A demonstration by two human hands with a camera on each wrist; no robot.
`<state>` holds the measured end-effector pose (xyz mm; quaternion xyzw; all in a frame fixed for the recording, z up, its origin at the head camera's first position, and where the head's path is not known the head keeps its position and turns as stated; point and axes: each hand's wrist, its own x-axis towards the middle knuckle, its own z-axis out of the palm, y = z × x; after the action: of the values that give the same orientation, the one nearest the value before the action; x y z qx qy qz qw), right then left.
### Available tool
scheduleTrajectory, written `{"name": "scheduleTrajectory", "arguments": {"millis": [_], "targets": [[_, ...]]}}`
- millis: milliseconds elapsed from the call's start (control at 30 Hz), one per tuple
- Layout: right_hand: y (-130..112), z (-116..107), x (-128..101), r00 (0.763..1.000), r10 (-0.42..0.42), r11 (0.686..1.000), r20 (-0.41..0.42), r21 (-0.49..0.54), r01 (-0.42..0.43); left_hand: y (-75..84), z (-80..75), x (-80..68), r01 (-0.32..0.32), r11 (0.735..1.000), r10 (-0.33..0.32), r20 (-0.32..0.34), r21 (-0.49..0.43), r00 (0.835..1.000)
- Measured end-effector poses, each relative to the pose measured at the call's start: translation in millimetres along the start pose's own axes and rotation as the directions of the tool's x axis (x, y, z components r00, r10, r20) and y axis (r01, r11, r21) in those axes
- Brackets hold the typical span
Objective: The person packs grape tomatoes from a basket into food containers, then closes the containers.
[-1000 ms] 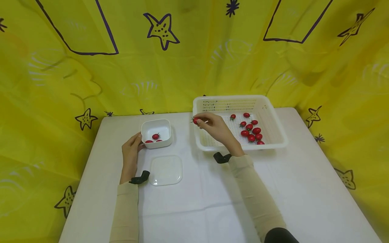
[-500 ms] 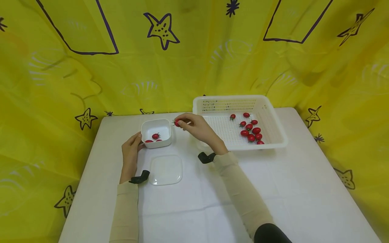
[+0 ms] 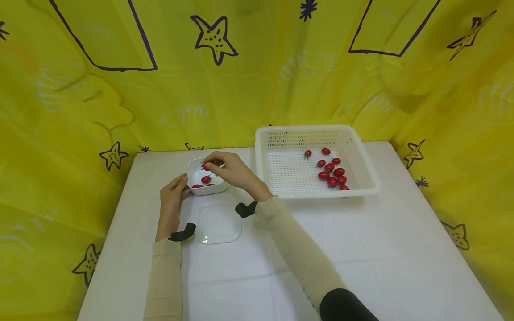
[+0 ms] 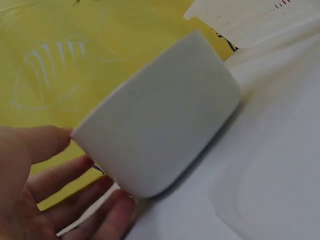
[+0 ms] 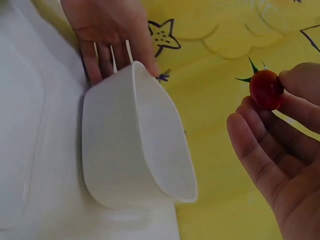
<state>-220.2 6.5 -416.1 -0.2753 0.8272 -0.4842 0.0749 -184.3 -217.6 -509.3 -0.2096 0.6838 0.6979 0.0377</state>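
Desk [image 3: 361, 249], white cloth, yellow starred backdrop [image 3: 120, 102] behind it. On the far right of the desk I see the basket [image 3: 363, 167], white, perforated, with a cluster of red tomatoes [image 3: 332, 171] lying toward its right side. Left of the basket, near the far edge, sits the bowl [image 3: 192, 174], small, white, square with rounded corners; a few tomatoes lie in it. Just near of the bowl lies the lid [image 3: 218, 227], clear, flat on the desk, apart from the bowl.

My left hand [image 3: 172, 196] is at the bowl's left wall, thumb at the rim and fingers against the outside; from the left wrist view the fingers [image 4: 75, 185] look mostly straight against the wall, so I read it as bracing rather than clenched round it. My right hand [image 3: 229, 168] is over the bowl's far right corner, pinching a single tomato [image 3: 206, 166] between thumb and fingertips. The right wrist view shows that tomato [image 5: 266, 89] with its green stem up, held clear of the bowl rim, not touching it. It's above the bowl's opening, still in the hand.
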Motion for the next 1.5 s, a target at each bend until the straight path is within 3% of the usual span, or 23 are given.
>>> {"name": "scheduleTrajectory", "arguments": {"millis": [200, 467, 600, 800, 1033, 1500], "targets": [[4.2, 17.3, 14.1, 0.998, 0.048, 0.999, 0.035, -0.017, -0.047, 10.1, -3.5, -9.3, 0.013, 1.0, -0.015, 0.075, 0.023, 0.997], [18.4, 30.5, 25.7, 0.992, 0.075, 0.997, 0.097, -0.035, -0.072, 18.5, -8.6, -15.7, 0.034, 0.999, -0.041, 0.198, 0.041, 0.979], [23.0, 34.0, 31.0, 0.991, 0.049, 0.998, 0.124, -0.045, -0.044, 19.2, -9.1, -16.9, 0.042, 0.998, -0.05, 0.205, 0.045, 0.978], [29.6, 39.0, 37.1, 0.99, 0.011, 0.988, 0.139, -0.156, 0.011, 17.9, -9.4, -17.2, 0.043, 0.999, -0.049, 0.208, 0.03, 0.977], [33.9, 43.6, 39.3, 0.978, 0.066, 0.99, 0.199, -0.138, -0.039, 18.2, -9.8, -17.1, 0.031, 0.999, -0.034, 0.209, 0.017, 0.977], [30.6, 52.9, 45.9, 0.973, 0.092, 0.965, 0.213, -0.261, -0.034, 19.0, -7.9, -15.9, 0.019, 1.0, -0.015, 0.217, -0.013, 0.976]]}}
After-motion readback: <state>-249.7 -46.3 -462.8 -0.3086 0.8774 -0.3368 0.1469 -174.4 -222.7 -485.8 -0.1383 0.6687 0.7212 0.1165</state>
